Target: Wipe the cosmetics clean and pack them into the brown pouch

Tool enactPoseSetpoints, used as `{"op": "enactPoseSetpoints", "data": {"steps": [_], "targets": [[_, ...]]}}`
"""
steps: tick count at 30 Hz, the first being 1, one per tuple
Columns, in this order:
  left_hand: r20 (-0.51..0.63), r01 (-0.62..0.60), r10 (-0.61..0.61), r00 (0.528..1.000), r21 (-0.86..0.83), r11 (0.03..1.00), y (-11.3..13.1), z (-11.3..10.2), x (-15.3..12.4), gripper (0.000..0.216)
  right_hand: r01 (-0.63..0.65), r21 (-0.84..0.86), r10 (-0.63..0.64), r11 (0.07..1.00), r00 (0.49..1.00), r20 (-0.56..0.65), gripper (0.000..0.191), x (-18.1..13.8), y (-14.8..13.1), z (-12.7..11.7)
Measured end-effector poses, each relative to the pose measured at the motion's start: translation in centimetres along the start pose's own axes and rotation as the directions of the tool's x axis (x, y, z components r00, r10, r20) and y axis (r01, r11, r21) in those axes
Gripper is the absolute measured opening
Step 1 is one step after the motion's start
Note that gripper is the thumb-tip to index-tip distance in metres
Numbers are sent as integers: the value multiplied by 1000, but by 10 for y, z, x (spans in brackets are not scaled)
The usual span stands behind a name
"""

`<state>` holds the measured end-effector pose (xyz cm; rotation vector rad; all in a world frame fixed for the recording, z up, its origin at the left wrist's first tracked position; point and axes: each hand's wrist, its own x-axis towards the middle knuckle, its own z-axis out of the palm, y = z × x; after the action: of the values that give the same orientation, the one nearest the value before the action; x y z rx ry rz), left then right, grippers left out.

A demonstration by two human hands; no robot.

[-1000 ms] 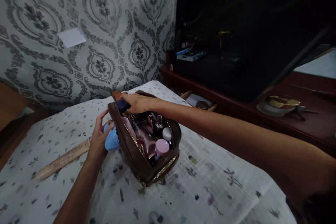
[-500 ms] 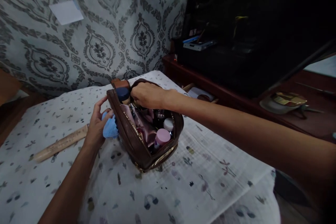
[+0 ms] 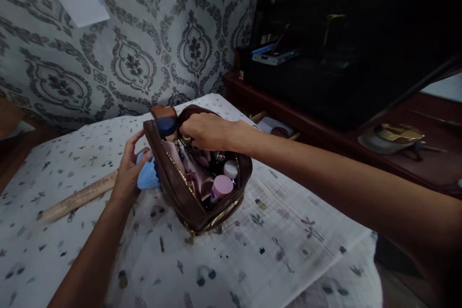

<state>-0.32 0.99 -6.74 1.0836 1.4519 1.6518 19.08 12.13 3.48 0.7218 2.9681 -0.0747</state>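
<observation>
A brown zippered toiletry bag [image 3: 171, 180] stands unzipped on the patterned cloth. Packed inside are a pink-lidded jar [image 3: 222, 186], a white-capped bottle [image 3: 231, 169], a dark blue cap [image 3: 166, 126] and shiny tubes [image 3: 197, 173]. My left hand [image 3: 128, 168] is closed on a blue cloth [image 3: 147, 174] against the bag's left side, its index finger reaching up to the bag's edge. Over the far end of the opening, my right hand [image 3: 205, 131] dips in with curled fingers. The fingertips are hidden, so whatever they hold cannot be made out.
A long beige wooden-looking stick [image 3: 81, 197] lies left of the bag. The white printed cloth [image 3: 288, 250] covers the table. To the right are a dark red cabinet [image 3: 325, 147], a large black screen [image 3: 346, 48] and a gold-lidded container [image 3: 391, 139]. Patterned wallpaper [image 3: 133, 62] stands behind.
The view has shifted slightly. My right hand remains in the bag with almost the same pose, and my left hand still grips the blue cloth beside it.
</observation>
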Motion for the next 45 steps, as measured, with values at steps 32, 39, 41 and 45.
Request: {"op": "enactPoseSetpoints", "data": {"steps": [32,39,41,45], "targets": [[-53,-12,12,999,6,1000,0,0,0,74,106,528,-181,842,979,93,19,-45,-20,11],[-47,-53,53,997,3,999,-2,-1,2,71,238,507,-207,828,971,-118,18,-59,-20,10],[-40,-54,54,998,-2,999,-2,-1,2,72,222,510,-179,831,975,-134,17,-62,-18,8],[-51,-42,44,998,39,998,0,0,0,76,159,550,-116,820,987,-113,13,-67,-13,2]]}}
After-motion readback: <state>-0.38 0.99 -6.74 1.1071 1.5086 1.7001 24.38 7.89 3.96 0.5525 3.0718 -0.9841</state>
